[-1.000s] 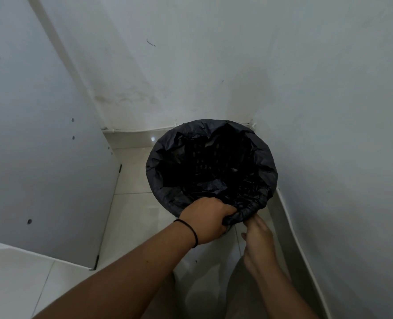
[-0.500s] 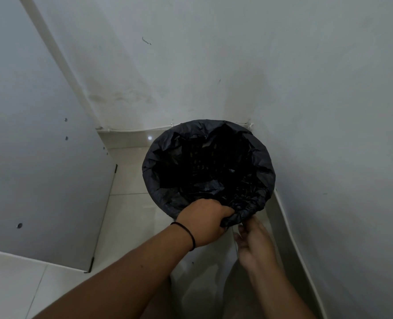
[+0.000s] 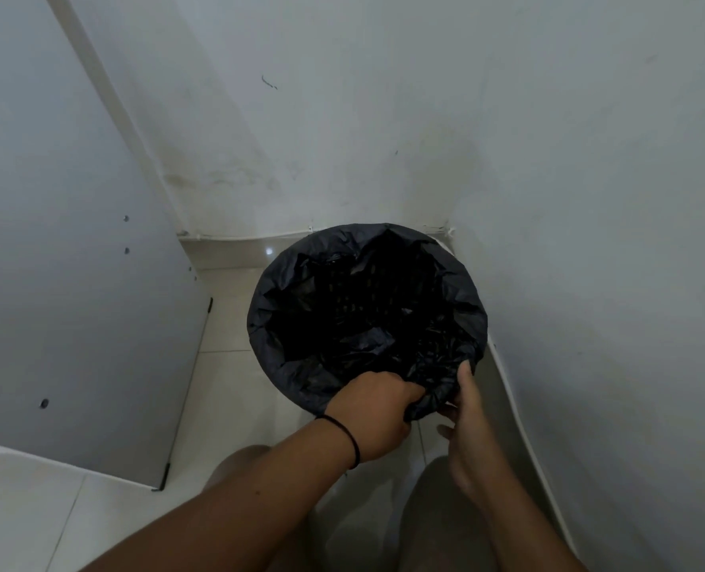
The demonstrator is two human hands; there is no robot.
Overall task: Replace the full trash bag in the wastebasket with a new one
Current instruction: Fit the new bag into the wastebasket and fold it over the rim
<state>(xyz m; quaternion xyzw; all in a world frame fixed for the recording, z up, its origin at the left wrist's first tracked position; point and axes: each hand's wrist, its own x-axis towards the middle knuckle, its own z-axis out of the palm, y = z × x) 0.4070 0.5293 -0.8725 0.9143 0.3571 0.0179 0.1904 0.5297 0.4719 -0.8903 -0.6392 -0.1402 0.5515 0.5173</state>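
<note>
Wastebasket [image 3: 441,245] is standing on the floor [image 3: 227,324] in the corner, touching or nearly touching the right wall [image 3: 590,241]. A black trash bag [image 3: 367,307] is lining it, with its edge folded over the rim. The left hand [image 3: 373,414] is gripping a bunch of the bag's edge at the near side, fingers curled tight around it. The right hand [image 3: 466,419] is touching the same edge with its thumb on the plastic; I cannot tell if it is gripping. The bag looks empty and new, so the job seems nearly done. What is left is probably snugging the loose edge.
</note>
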